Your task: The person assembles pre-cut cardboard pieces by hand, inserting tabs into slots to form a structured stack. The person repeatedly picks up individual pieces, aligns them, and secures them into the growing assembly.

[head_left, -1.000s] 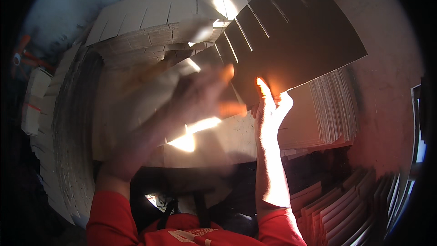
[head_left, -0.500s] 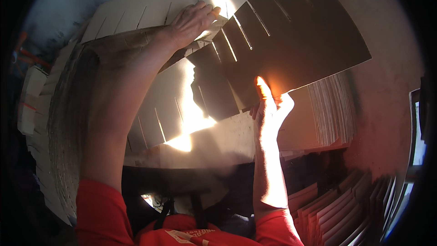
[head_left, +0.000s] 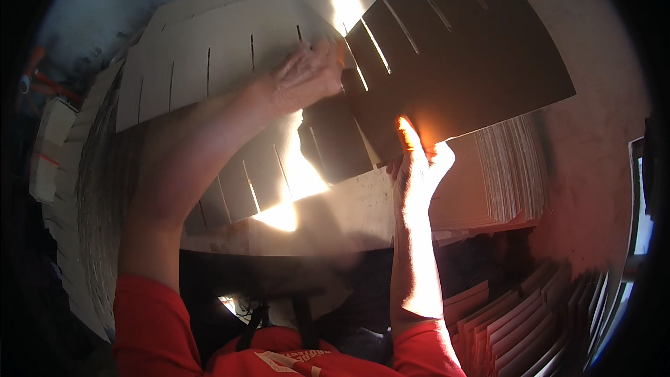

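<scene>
My right hand (head_left: 422, 164) pinches the lower edge of a slotted cardboard sheet (head_left: 481, 56), thumb on its face. The sheet is held up at a tilt, in shadow, its slots along the upper left edge. Farther left, my left hand (head_left: 310, 77) is closed on the right end of a pale slotted sheet (head_left: 230, 45), its fingertips partly hidden and blurred. That sheet lies tilted over the back stack of cardboard (head_left: 202, 0). Below both hands rests another slotted sheet (head_left: 331, 143), crossed by a bright patch of sunlight; the raised sheet overlaps its right end.
A tall cardboard stack (head_left: 101, 188) stands along the left side. Another stack (head_left: 509, 167) lies at the right, by the reddish wall (head_left: 586, 195). Several sheets (head_left: 509, 328) stand on edge at the lower right.
My left hand has moved toward me and slightly right, drawing the pale sheet off the back stack. My right hand and its sheet have shifted very slightly right.
</scene>
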Demonstrator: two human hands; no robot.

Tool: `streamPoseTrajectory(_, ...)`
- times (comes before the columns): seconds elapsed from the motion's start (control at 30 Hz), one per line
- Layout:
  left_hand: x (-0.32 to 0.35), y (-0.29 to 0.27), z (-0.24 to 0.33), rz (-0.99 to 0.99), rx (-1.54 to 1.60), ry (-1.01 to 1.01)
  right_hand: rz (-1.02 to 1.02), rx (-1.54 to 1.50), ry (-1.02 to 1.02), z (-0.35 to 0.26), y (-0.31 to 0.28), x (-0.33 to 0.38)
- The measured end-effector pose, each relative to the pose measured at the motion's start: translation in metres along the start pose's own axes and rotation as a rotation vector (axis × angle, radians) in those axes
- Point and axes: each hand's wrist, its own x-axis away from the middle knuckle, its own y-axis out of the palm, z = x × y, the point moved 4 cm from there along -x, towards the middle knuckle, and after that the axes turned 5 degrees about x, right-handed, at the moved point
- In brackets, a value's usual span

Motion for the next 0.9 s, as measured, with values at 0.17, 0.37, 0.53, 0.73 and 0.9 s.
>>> streamPoseTrajectory(0.17, -0.003, -0.048, 0.040, 0.068, 0.120, 0.115, -0.017, -0.028, -0.020, -0.001, -0.001, -0.003)
streamPoseTrajectory(0.37, 0.020, -0.110, 0.096, -0.122, 0.025, 0.238, -0.041, -0.085, 0.038, -0.010, 0.008, 0.004)
streamPoseTrajectory(0.53, 0.001, -0.077, 0.046, 0.199, 0.823, -0.278, -0.024, 0.027, 0.046, 0.008, -0.003, 0.000)
streamPoseTrajectory(0.73, -0.020, 0.037, -0.061, 0.131, 0.297, -0.572, -0.066, -0.011, 0.127, -0.004, 0.001, 0.003)
streamPoseTrajectory(0.9, -0.023, 0.065, -0.058, -0.137, 0.143, -0.348, -0.094, -0.060, 0.169, -0.006, 0.000, 0.004)
